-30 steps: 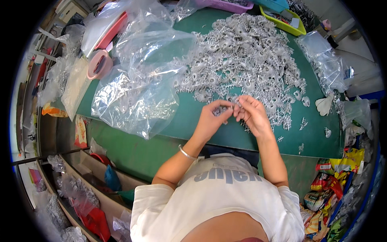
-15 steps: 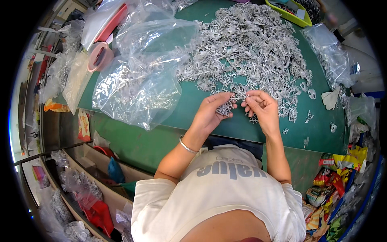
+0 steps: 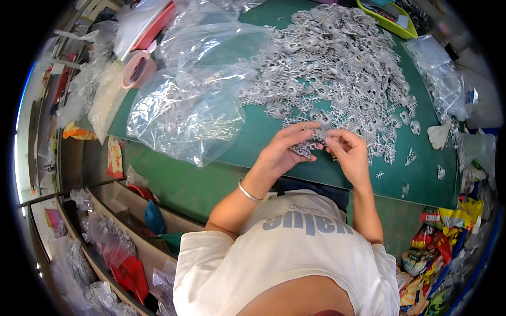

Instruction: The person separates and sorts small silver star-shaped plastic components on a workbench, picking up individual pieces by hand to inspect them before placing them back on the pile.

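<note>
My left hand (image 3: 284,149), with a silver bangle on its wrist, is curled round several small grey branched pieces (image 3: 304,149) near the front edge of the table. Close beside it, my right hand (image 3: 348,151) has thumb and forefinger pinched together at those pieces. What lies between its fingertips is too small to make out. Just beyond both hands spreads a large pile of grey branched and fan-shaped pieces (image 3: 337,63), on the green tabletop (image 3: 295,171). A few loose pieces (image 3: 410,156) lie apart to the right.
A large clear plastic bag (image 3: 190,113) covers the table's left part, near a pink tub (image 3: 139,69). A yellow-green tray (image 3: 387,18) stands at the far right. More plastic bags (image 3: 437,73) lie along the right edge. Open compartments (image 3: 132,210) are at lower left, colourful packets (image 3: 437,237) at lower right.
The whole view has shifted slightly. My hands stay close together at the pile's near edge; the left fingers now reach further over the grey pieces, and the right fingertips have drawn closer together.
</note>
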The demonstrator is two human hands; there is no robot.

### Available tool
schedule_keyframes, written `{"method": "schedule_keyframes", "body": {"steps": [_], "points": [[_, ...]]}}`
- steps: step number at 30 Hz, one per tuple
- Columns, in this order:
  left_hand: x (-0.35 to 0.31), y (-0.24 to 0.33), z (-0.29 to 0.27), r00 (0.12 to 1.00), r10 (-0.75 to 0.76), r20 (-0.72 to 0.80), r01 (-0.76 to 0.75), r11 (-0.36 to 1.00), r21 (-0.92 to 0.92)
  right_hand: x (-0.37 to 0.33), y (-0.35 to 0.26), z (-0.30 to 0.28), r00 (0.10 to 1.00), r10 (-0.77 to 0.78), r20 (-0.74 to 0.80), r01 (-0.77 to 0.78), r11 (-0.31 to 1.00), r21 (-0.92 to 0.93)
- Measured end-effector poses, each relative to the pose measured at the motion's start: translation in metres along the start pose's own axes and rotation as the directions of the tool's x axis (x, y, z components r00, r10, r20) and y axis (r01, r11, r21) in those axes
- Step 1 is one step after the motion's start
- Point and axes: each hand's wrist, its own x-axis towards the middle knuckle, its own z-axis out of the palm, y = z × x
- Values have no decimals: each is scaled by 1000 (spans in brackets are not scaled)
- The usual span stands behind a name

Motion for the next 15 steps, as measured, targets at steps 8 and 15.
{"method": "schedule_keyframes", "body": {"steps": [8, 15], "points": [[12, -9, -14, 995, 14, -96, 9, 972, 236, 1, -3, 9, 998, -14, -58, 4, 984, -176], [18, 20, -22, 985, -39, -168, 19, 992, -121, 4, 7, 14, 998, 42, -47, -40, 999, 34]]}}
